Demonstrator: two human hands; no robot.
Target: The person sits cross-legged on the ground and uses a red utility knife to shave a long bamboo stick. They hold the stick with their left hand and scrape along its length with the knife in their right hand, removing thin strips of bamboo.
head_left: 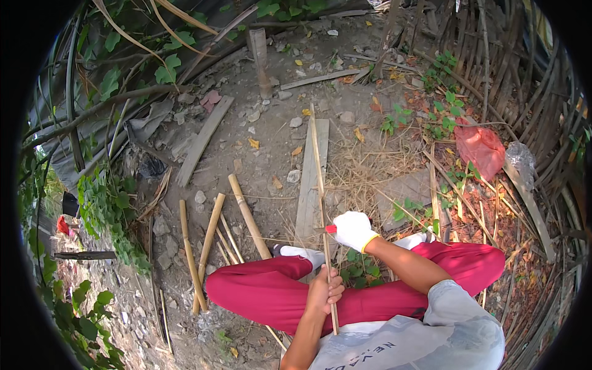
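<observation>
A long, thin bamboo strip [320,179] runs away from my lap, its far end over a flat grey board [308,179]. My bare left hand [324,291] is closed round the strip near my body, just above my lap. On my right hand [354,232] is a white glove with a yellow cuff. Its fingers are closed on a red-handled knife [331,229], of which only part of the handle and a short stretch of blade show. The blade lies across the strip, farther out than my left hand. Whether it cuts in, I cannot tell.
Several bamboo poles [246,213] lie left of my crossed legs. Another board [206,142] rests farther left, near a short wooden post [260,65]. Dry shavings [357,172] cover the soil ahead. At right are a red plastic bag [480,150] and a stick fence [524,80].
</observation>
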